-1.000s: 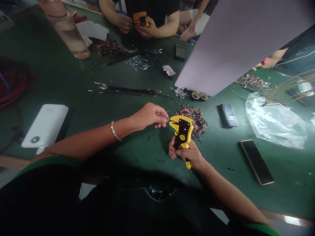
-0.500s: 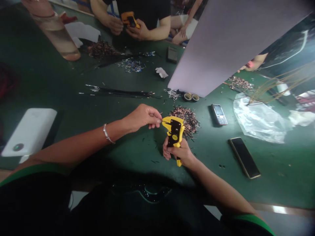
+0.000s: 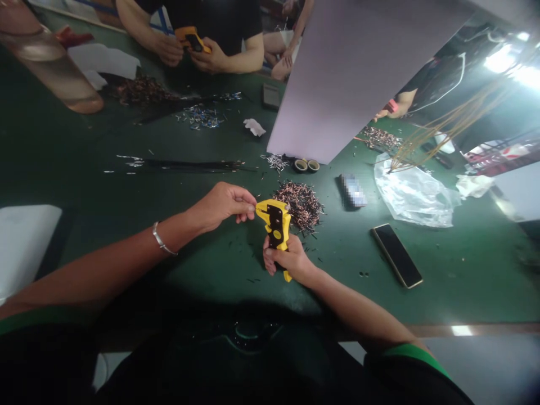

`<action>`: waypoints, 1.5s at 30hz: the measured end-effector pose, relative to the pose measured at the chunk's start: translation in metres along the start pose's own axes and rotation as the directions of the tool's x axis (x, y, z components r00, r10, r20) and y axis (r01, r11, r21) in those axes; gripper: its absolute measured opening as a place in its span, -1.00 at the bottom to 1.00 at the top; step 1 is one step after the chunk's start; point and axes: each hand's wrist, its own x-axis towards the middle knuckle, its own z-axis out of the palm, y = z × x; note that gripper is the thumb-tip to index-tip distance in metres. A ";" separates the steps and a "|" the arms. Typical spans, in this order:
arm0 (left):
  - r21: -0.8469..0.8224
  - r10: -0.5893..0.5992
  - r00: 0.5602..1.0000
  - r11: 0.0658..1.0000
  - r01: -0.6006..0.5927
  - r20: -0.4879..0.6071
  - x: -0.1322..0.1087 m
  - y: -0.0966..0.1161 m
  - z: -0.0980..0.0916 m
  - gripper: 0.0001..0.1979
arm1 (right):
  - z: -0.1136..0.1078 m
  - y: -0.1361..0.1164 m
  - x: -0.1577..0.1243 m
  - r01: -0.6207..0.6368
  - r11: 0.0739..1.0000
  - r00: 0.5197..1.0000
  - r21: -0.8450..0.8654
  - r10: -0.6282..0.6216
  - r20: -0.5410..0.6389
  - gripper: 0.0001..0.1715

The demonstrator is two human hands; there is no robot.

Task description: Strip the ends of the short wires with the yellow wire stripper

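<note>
A green work mat (image 3: 464, 281) covers the bench, and the landmark here is a heap of copper-coloured wire offcuts (image 3: 300, 207). Just left of the heap, a yellow wire stripper (image 3: 276, 225) stands tilted in the right hand (image 3: 291, 261), whose fingers wrap closed round its black-plated body. The left hand (image 3: 221, 205), with a metal bangle (image 3: 160, 239) at its wrist, comes in from further left, thumb and fingers pinched shut at the tool's nose; whatever they pinch is too thin to make out. Work of this kind likely goes best with the wire end fed straight into the tool's mouth and the holding hand kept steady, as it looks here. Beyond the heap lie 2 rolls of tape (image 3: 306, 165); to its right are a pixelated object (image 3: 353, 190), a black phone (image 3: 396, 256) and a clear plastic bag (image 3: 411, 199). Far beyond the heap, a co-worker's hands (image 3: 166, 49) hold a similar yellow tool (image 3: 192, 38)
</note>
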 end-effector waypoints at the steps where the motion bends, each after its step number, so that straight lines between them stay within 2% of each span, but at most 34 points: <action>1: 0.004 0.001 1.000 1.000 -0.001 -0.001 0.000 0.000 0.000 -0.94 | 0.000 0.001 0.000 0.002 1.000 1.000 -0.007 -0.002 -0.006 -0.71; 23: 0.024 -0.012 1.000 1.000 0.012 -0.020 0.009 -0.005 -0.003 -0.95 | 0.003 0.002 0.004 0.014 0.976 0.997 -0.216 -0.029 -0.069 -0.72; 45: 0.060 0.035 0.999 0.998 -0.033 -0.028 0.009 -0.005 -0.001 -0.94 | 0.009 -0.008 0.003 0.008 0.954 0.993 -0.300 -0.041 -0.107 -0.73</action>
